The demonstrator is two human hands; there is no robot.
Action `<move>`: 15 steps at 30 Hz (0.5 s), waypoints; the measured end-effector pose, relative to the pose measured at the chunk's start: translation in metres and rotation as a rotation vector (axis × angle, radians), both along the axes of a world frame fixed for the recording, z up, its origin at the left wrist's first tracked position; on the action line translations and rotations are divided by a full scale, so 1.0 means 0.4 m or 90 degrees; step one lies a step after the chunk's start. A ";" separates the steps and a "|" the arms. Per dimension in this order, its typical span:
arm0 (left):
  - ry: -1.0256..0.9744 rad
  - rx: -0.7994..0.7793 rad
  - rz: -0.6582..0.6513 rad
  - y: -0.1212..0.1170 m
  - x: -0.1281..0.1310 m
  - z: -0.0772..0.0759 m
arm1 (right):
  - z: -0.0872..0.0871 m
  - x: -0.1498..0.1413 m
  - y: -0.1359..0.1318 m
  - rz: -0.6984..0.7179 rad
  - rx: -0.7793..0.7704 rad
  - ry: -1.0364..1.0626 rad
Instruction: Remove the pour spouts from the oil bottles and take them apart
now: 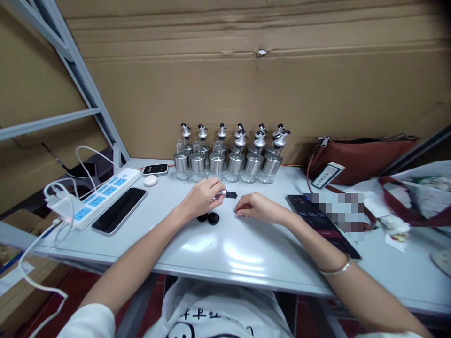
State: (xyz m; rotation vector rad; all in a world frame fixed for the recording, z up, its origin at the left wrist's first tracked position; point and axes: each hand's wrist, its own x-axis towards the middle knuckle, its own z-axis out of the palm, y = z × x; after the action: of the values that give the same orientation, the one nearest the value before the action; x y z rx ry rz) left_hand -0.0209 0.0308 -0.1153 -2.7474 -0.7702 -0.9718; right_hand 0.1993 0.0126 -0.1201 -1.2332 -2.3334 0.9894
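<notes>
My left hand [204, 196] is closed, its fingertips pinching a small silver piece [222, 192] that resembles the metal spouts on the bottles. Just right of it, several thin black pieces [231, 195] lie on the table. Below my left hand are two round black caps [213, 218], one partly covered by the hand. My right hand [259, 208] rests low over the table with its fingers curled together; what they hold, if anything, is hidden. Behind both hands stand two rows of glass bottles with steel sleeves [235, 163]. Several carry silver pourer spouts [241, 137]; some front ones at the left have bare necks.
At the left of the table [169, 249] are a white power strip [105, 192] with cables, a phone [120, 211], a small display device [155, 169] and a white round object [151, 180]. A tablet [326, 227] and a brown bag [352, 159] lie right. Cardboard [246, 89] stands behind.
</notes>
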 end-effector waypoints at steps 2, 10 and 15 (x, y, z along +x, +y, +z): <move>-0.003 0.007 -0.005 -0.001 0.001 0.001 | -0.002 -0.004 -0.001 0.003 -0.016 0.009; -0.010 0.099 0.010 -0.005 0.001 0.001 | 0.009 -0.005 -0.004 0.006 -0.011 -0.007; -0.040 0.097 0.011 -0.009 0.003 -0.001 | 0.011 -0.006 -0.003 -0.011 0.113 -0.009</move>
State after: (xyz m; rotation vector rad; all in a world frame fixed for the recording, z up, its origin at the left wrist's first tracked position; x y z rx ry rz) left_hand -0.0197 0.0272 -0.1157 -2.5876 -0.6976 -1.0713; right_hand 0.1971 0.0115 -0.1157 -1.1910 -2.3594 0.7514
